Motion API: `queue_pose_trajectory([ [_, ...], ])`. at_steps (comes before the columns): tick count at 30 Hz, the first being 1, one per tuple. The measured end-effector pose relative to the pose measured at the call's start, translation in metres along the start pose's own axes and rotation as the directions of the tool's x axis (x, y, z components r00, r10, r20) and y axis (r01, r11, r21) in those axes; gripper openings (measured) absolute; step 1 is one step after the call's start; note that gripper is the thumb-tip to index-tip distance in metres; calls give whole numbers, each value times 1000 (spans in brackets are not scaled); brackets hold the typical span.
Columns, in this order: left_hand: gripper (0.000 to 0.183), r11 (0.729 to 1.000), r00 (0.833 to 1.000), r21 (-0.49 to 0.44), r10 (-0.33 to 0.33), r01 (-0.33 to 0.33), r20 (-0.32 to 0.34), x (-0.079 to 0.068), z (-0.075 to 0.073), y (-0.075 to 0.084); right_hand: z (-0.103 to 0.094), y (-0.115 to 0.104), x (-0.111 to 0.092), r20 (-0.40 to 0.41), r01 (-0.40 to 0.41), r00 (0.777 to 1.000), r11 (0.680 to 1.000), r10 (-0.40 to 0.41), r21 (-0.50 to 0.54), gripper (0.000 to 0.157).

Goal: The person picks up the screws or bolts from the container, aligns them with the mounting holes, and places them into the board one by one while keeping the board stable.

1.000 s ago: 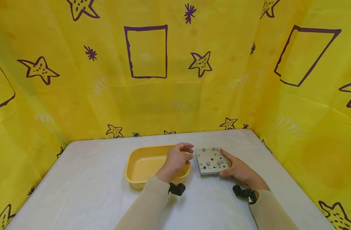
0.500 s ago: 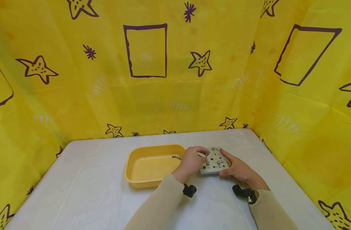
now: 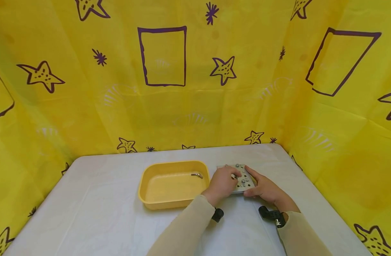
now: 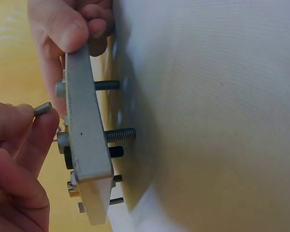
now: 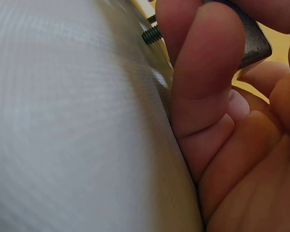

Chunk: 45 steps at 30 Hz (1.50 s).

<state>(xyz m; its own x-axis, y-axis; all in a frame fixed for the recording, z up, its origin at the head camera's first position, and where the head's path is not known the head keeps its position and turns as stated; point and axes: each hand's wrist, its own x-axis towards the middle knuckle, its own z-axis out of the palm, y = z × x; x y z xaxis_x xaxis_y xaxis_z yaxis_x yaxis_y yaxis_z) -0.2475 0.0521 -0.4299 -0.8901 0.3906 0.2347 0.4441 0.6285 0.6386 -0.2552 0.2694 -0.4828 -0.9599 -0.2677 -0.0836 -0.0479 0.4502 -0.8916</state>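
Observation:
My left hand (image 3: 223,181) pinches a small metal screw (image 4: 42,108) between thumb and finger, over the face of a grey metal plate (image 3: 246,177). In the left wrist view the screw is apart from the plate, its threaded end pointing toward it. Several screws (image 4: 63,140) sit in the plate, and their threaded ends (image 4: 120,135) stick out underneath. My right hand (image 3: 265,188) grips the plate by its right edge, thumb at the near corner. The left hand hides part of the plate in the head view. One threaded end shows beside the right fingers (image 5: 208,63).
A yellow tray (image 3: 145,199) stands left of the plate, with small metal hardware (image 3: 197,175) near its right end. Both lie on a white-covered table (image 3: 96,213). Yellow patterned cloth (image 3: 163,117) rises behind the table and along both sides.
My left hand has moved right, from over the tray's right edge to over the plate, carrying the screw. The hardware in the tray has come into view. The right hand keeps its hold.

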Motion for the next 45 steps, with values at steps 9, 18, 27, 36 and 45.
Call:
queue_pose_trajectory([
  [9,16,998,999,52,31,-31,8,2,7,-1,-1,-1,-2,-10,-3,1000,1000,3,-15,112],
  [18,21,999,999,24,39,-39,-10,3,7,-3,0,-1,-1,-8,0,1000,1000,0,0,112],
  [27,23,995,998,87,56,-58,26,4,2,-2,0,-1,0,-10,-1,1000,1000,1,6,112],
  [36,24,1000,1000,-17,17,-17,22,0,-1,-1,0,1,1,-9,-14,1000,1000,13,-22,113],
  [45,36,634,907,-736,-415,238,-64,-15,-39,-14,0,-2,0,-9,-58,998,998,58,-30,118],
])
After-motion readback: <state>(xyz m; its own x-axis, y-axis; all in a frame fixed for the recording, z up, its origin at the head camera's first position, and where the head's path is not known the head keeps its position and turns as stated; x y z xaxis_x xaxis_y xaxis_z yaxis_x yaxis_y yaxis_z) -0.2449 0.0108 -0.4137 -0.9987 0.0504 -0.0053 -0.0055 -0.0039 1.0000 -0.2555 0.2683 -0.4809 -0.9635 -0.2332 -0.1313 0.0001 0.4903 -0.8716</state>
